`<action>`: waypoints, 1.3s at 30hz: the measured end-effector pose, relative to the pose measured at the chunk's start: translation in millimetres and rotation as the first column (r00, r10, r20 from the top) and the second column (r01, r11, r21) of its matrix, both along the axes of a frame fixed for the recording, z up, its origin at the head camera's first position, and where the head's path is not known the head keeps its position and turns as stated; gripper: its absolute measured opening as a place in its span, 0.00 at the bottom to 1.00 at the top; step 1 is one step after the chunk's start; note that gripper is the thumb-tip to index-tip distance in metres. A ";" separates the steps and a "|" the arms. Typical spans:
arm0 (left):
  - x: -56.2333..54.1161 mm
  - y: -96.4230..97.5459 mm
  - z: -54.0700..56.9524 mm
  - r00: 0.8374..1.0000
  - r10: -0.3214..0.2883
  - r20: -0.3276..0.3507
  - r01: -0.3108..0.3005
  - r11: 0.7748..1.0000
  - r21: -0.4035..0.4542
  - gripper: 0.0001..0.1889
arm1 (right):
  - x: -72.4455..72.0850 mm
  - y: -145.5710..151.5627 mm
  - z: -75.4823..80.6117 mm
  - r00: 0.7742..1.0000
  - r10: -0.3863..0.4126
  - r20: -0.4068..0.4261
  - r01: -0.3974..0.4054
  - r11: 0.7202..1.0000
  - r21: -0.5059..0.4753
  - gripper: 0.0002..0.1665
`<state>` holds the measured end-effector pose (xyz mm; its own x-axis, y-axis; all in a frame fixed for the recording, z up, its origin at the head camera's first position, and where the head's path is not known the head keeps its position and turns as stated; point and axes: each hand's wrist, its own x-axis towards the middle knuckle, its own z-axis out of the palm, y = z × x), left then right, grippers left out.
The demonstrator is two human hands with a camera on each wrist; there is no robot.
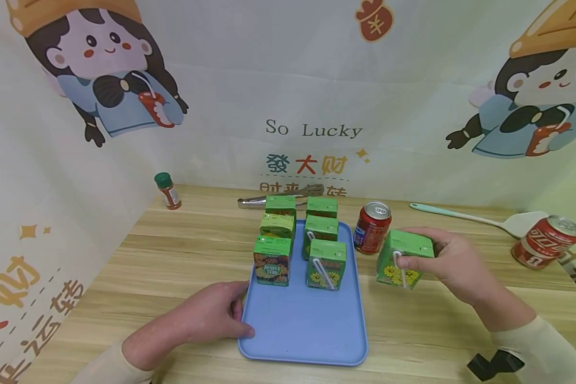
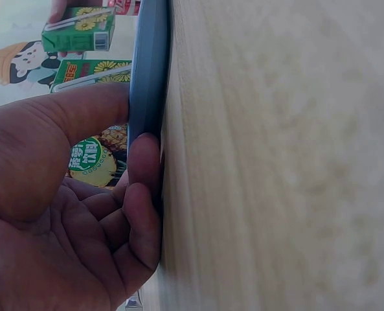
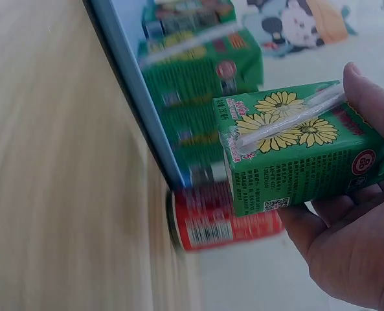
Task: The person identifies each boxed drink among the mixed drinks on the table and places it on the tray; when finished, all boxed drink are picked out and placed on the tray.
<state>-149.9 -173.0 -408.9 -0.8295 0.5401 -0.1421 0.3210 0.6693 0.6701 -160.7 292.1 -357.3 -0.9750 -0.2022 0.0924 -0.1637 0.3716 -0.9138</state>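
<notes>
My right hand (image 1: 453, 264) grips a green juice box (image 1: 405, 258) with a white straw, thumb across its straw side. In the right wrist view that juice box (image 3: 302, 142) is off the table, tilted, beside the tray. At the left edge of the blue tray (image 1: 302, 330), my left hand (image 1: 211, 312) holds the rim between thumb and fingers; the left wrist view shows the fingertips against the tray's side (image 2: 149, 65). Two rows of boxes stand on the tray's far half, including a pineapple drink box (image 1: 272, 261) and a flower-printed box (image 1: 326, 265).
A red can (image 1: 373, 228) stands right of the tray. Farther right are a white spatula (image 1: 480, 216) and a tilted Coca-Cola can (image 1: 546, 241). Metal tongs (image 1: 254, 202) lie behind the boxes. A green-capped spice bottle (image 1: 168, 191) stands at the back left.
</notes>
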 end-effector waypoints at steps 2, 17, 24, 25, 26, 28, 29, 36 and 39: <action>0.4 -0.4 0.2 1.000 0.000 -0.006 0.000 1.000 -0.001 0.24 | 3.4 -7.4 -0.3 1.000 0.015 0.014 -0.015 1.000 0.003 0.33; 1.6 -3.1 -0.9 1.000 -0.004 -0.015 0.004 1.000 0.010 0.25 | 24.0 -53.6 -16.2 0.990 0.136 0.045 -0.129 0.982 -0.136 0.37; 1.1 -2.0 -1.4 1.000 -0.001 -0.021 0.001 1.000 0.008 0.26 | 27.1 -73.6 -25.4 0.993 0.117 0.033 -0.112 0.986 -0.127 0.36; 0.8 -2.0 -1.7 1.000 -0.002 -0.022 0.002 1.000 0.009 0.26 | 27.0 -76.4 -26.7 0.992 0.124 0.036 -0.119 0.985 -0.128 0.36; 0.6 -2.1 -1.9 1.000 -0.002 -0.021 0.003 1.000 0.009 0.26 | 27.0 -79.2 -28.1 0.990 0.133 0.043 -0.126 0.983 -0.134 0.35; 0.6 -2.2 -1.6 1.000 -0.002 -0.019 0.002 1.000 0.008 0.26 | 27.0 -84.9 -30.5 0.989 0.141 0.051 -0.133 0.983 -0.130 0.35; 0.7 -2.2 -1.2 1.000 -0.003 -0.019 0.003 1.000 0.007 0.25 | 26.7 -87.8 -31.8 0.988 0.148 0.051 -0.140 0.981 -0.132 0.35; 0.3 -2.2 -0.4 1.000 -0.003 -0.011 0.003 1.000 0.003 0.28 | 25.0 -106.2 -37.3 0.988 0.152 0.034 -0.148 0.982 -0.114 0.32; -0.1 -1.7 -0.4 1.000 0.000 -0.006 0.000 1.000 0.000 0.29 | 24.1 -112.5 -38.9 0.986 0.159 0.045 -0.153 0.982 -0.107 0.33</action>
<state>-150.0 -174.7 -409.3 -0.8301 0.5406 -0.1368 0.3254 0.6688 0.6684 -136.6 179.7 -396.1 -0.9363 -0.3442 0.0695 -0.1625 0.2493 -0.9547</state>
